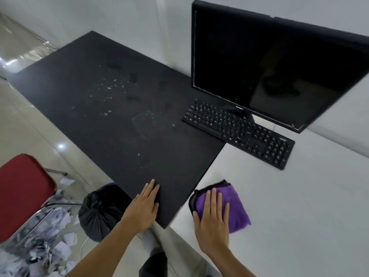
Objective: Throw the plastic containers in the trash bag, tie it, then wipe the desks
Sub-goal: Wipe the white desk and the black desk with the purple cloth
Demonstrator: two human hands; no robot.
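Pressing right hand [212,214]: flat, fingers straight, on purple cloth [236,206], white desk [299,216]
Left hand [144,206]: flat, holding nothing, on crumb-speckled black desk [79,116]
Floor [40,126]: tied trash bag [99,214], paper scraps [65,238]

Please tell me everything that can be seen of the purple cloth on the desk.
The purple cloth looks like soft microfibre, with a black edge or underside showing along its left and far sides. It is loosely folded and lies flat on the white desk, just beside the near corner of the black desk. The right hand presses on its left part with straight fingers. Nothing else touches it.
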